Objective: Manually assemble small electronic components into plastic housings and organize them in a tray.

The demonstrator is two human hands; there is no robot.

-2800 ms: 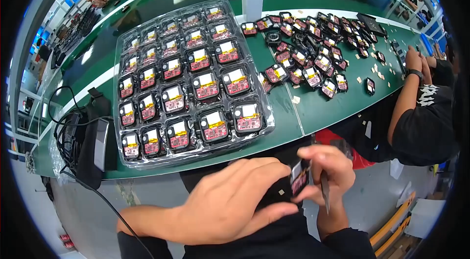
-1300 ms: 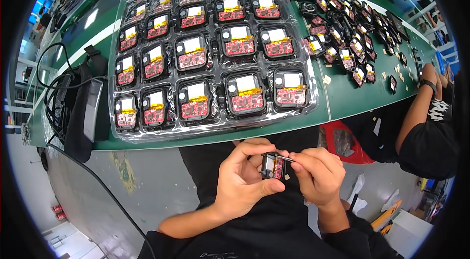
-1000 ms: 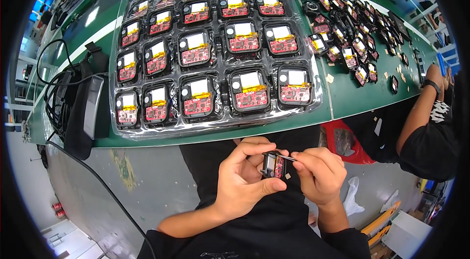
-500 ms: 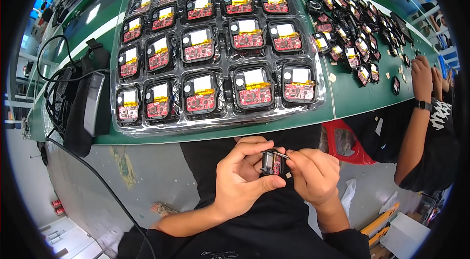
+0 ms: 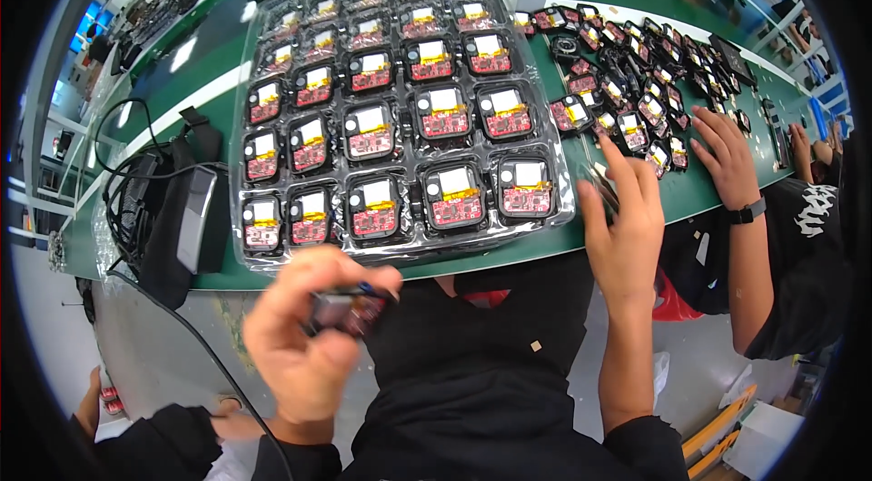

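Note:
My left hand (image 5: 309, 327) is raised in front of the table edge, its thumb and fingers closed around a small black device casing with a red circuit board (image 5: 363, 313). Motion blurs both. My right hand (image 5: 627, 218) reaches over the green table just right of the clear tray. Its thumb and fingers are apart. Between them a thin metal tool like tweezers (image 5: 599, 174) lies at the table, partly hidden by the hand. Rows of similar casings with red boards, white blocks and yellow tape (image 5: 451, 195) fill the clear plastic tray (image 5: 409, 256).
A loose pile of casings (image 5: 649, 109) spreads beyond my right hand. Close by on the right is a co-worker's hand (image 5: 722, 154). Left of the tray stands a black bag-like case (image 5: 154, 218) with cables. A cable (image 5: 195, 345) hangs down past the table edge.
My hands have separated. The left has moved left with the casing; the right, which held the thin metal tool at the casing, has gone up and forward to the table, its fingers opened.

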